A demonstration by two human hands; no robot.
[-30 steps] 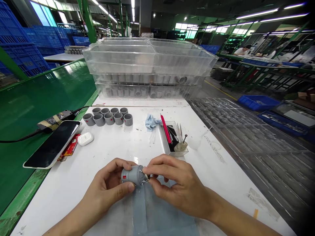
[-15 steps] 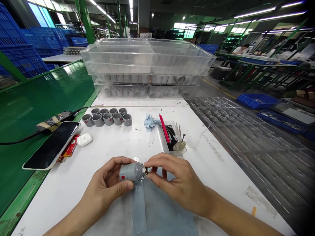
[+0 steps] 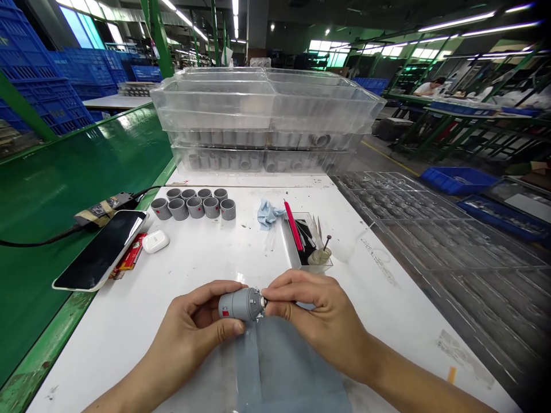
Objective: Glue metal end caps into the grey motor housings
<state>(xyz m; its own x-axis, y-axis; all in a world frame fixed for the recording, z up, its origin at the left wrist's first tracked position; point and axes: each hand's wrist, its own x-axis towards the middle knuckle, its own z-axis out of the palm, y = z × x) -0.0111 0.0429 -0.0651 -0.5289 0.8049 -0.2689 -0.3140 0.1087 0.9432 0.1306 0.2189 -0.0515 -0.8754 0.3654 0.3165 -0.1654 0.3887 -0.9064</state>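
Observation:
A grey cylindrical part [image 3: 240, 304] with a red mark on its side lies tilted between my hands, its narrower studded end facing right. My left hand [image 3: 191, 328] is closed around the body, thumb below and fingers behind. With thumb and fingertips, my right hand [image 3: 322, 320] pinches the small end piece [image 3: 263, 302] at the narrow end; the fingertips hide most of it. Under my hands is a blue-grey sheet [image 3: 290, 367] on the white tabletop. Several grey rings [image 3: 194, 207], some with red marks, stand in two rows farther back on the left.
A small open box [image 3: 286, 246] holds a red stick tool, tweezers and a glass jar. Beside it lies a crumpled blue cloth [image 3: 269, 214]. A phone [image 3: 101, 250] and white case [image 3: 155, 241] are left. Clear trays [image 3: 215, 109] are stacked behind; more trays [image 3: 430, 241] lie right.
My right fingertips have closed in tighter over the small end piece, covering more of it. The whole view has shifted slightly; the left hand keeps its hold on the grey cylindrical part.

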